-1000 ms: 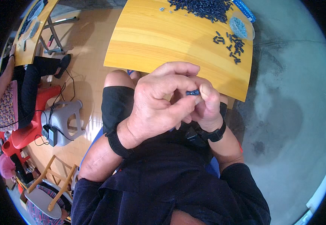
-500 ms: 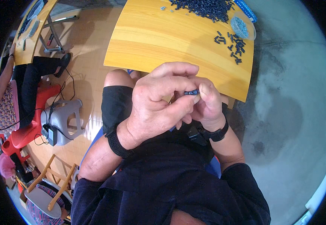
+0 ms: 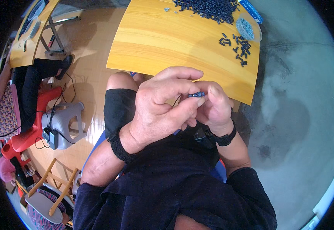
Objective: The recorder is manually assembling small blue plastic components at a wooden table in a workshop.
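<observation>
A small dark blue-black cylindrical piece [image 3: 196, 94] is pinched between the thumb and index finger of my left hand [image 3: 157, 105], in front of my lap. The piece lies roughly sideways, and a small metallic-looking spot shows on it. Close against its right end is my right hand [image 3: 216, 105], fingers curled behind the left fingers and thumb raised beside the piece. What the right fingertips hold, if anything, is hidden. Both wrists wear black bands.
Beyond my hands stands a yellow wooden table [image 3: 155, 42]. On it are a large heap of dark pieces [image 3: 209, 9], a smaller scatter of them [image 3: 243, 48], a clear tub of small bluish parts [image 3: 245, 28] and a blue box [image 3: 251, 10]. A person sits left, near a grey stool [image 3: 69, 126].
My right thumb has shifted slightly right, away from the end of the dark piece. My left hand keeps its pinch almost in the same place.
</observation>
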The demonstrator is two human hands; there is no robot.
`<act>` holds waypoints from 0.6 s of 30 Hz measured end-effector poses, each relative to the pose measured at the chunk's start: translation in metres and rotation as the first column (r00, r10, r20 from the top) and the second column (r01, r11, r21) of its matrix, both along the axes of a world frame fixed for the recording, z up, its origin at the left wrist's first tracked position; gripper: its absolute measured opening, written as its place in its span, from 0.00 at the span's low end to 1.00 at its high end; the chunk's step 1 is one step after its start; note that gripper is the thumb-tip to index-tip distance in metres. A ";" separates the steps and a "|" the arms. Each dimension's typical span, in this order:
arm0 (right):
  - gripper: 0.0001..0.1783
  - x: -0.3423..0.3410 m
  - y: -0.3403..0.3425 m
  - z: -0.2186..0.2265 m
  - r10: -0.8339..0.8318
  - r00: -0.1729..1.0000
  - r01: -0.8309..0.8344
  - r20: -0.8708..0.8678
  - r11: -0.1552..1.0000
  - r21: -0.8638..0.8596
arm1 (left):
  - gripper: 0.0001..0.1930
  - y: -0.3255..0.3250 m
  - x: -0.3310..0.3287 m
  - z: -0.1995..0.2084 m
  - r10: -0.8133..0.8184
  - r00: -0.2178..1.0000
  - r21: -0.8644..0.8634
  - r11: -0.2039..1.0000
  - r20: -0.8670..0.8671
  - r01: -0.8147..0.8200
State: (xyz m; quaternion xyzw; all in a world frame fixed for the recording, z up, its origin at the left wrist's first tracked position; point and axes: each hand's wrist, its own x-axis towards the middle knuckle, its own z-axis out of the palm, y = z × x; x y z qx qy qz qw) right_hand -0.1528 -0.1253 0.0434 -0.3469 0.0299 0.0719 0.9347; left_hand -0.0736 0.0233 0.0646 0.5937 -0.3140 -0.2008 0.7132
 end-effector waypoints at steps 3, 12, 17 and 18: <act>0.31 0.000 -0.002 0.000 0.033 0.999 -0.033 -0.005 0.998 -0.045 | 0.08 0.000 0.001 -0.002 0.017 0.997 0.000 1.000 0.074 -0.017; 0.28 0.000 -0.003 0.002 0.085 0.996 -0.080 0.039 0.992 -0.102 | 0.08 0.000 0.000 0.000 -0.066 0.998 -0.017 0.998 -0.014 0.066; 0.26 -0.002 -0.003 0.003 0.062 0.998 -0.060 0.029 0.994 -0.088 | 0.08 -0.002 0.000 0.001 -0.076 0.996 -0.042 0.996 0.045 0.078; 0.26 -0.002 -0.002 0.003 0.063 0.998 -0.060 0.029 0.994 -0.087 | 0.08 -0.001 0.000 0.002 -0.090 0.995 -0.024 0.996 0.030 0.091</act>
